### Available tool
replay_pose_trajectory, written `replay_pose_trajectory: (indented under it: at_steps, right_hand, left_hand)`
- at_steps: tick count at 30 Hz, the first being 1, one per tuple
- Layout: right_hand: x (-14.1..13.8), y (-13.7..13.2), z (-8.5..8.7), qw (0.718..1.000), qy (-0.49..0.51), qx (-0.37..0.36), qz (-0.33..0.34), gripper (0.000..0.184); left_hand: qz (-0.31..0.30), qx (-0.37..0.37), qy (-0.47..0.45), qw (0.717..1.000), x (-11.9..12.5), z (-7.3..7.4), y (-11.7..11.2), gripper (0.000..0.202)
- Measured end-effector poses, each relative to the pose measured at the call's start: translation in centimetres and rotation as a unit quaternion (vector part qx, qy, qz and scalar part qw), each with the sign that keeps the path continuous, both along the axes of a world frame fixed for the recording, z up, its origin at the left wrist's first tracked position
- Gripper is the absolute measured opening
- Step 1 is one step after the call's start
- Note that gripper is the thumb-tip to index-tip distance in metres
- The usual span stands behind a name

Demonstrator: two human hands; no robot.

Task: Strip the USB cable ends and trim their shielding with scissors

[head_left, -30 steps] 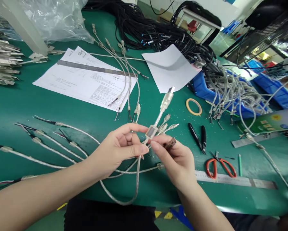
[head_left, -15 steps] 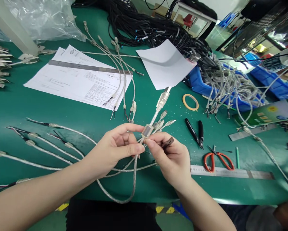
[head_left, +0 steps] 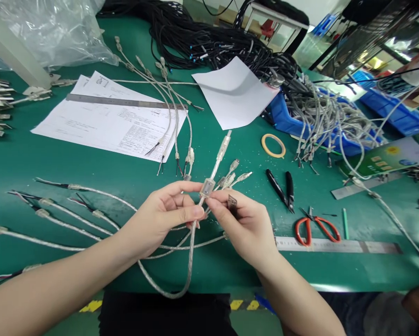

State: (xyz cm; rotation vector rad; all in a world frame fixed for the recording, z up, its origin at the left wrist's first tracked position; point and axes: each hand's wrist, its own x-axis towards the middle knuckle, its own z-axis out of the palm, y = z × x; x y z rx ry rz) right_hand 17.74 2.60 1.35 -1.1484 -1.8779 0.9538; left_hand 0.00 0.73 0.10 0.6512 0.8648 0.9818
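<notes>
- Head view: printed sheets (head_left: 100, 128) under a steel ruler (head_left: 121, 101) carry text too small to read.
- Left hand (head_left: 163, 212), palm turned inward, pinches the silver braided cable (head_left: 192, 247) between thumb and forefinger, beside its clear block (head_left: 207, 187).
- Right hand (head_left: 246, 224) grasps the same cable from the opposite side, fingertips at the block.
- Cable is held above the green bench mat (head_left: 230, 266), its loop hanging past the near edge.
- Red scissors (head_left: 316, 228) and tape ring (head_left: 273, 145) lie to the right; black cable heap (head_left: 212, 42) lies at the far edge.

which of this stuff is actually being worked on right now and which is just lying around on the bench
In hand:
clear cable with its block, pinched by the left hand and the right hand
small dark part in the right hand

Lying about:
red scissors
black cutters
tape ring
steel ruler
printed sheets
black cable heap
</notes>
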Motion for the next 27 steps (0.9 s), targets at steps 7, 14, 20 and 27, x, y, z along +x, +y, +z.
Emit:
replay_pose_trajectory:
  at_steps: [7,14,20,27]
  right_hand:
    - [1.4,0.7,0.8,0.983,0.017,0.084,-0.16,0.012]
    - [1.7,1.1,1.1,0.977,0.049,0.09,-0.189,0.014]
    - [2.5,1.3,1.5,0.974,0.104,0.088,-0.181,0.017]
    - [3.1,1.4,2.3,0.963,0.137,0.124,-0.197,0.016]
  left_hand:
    - [-0.014,0.188,0.377,0.907,-0.4,-0.4,0.7,0.032]
    - [-0.054,0.21,0.608,0.763,-2.4,-0.2,2.9,0.036]
    - [-0.136,0.205,0.636,0.731,-1.7,-0.4,2.8,0.024]
    - [-0.262,0.261,0.598,0.711,0.5,0.9,0.6,0.052]
